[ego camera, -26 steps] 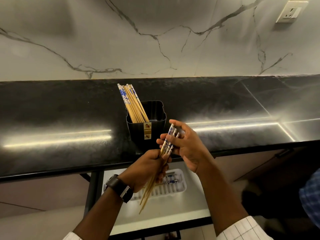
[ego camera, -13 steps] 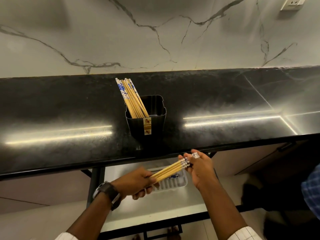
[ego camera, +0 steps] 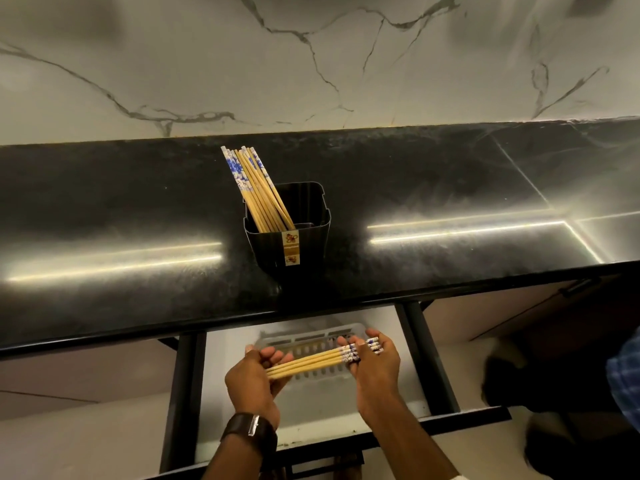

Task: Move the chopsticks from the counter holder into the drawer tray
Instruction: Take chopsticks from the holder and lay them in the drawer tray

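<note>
Bamboo chopsticks (ego camera: 311, 361) lay level between both hands over the white drawer tray (ego camera: 311, 337), presumably to drop flat; left hand (ego camera: 254, 379) and right hand (ego camera: 374, 365) fingers closed on the ends. More stood in the black holder (ego camera: 289, 244) at twelve o'clock on the counter (ego camera: 104, 220).

We can read no text anywhere. The one label is a gold sticker (ego camera: 291, 247) on the front wall of the black holder (ego camera: 308, 237), at its 6 o'clock side; it carries small reddish figures, and any writing on it is too blurred to make out. The chopsticks (ego camera: 242, 174) bear blue patterns, not lettering.
</note>
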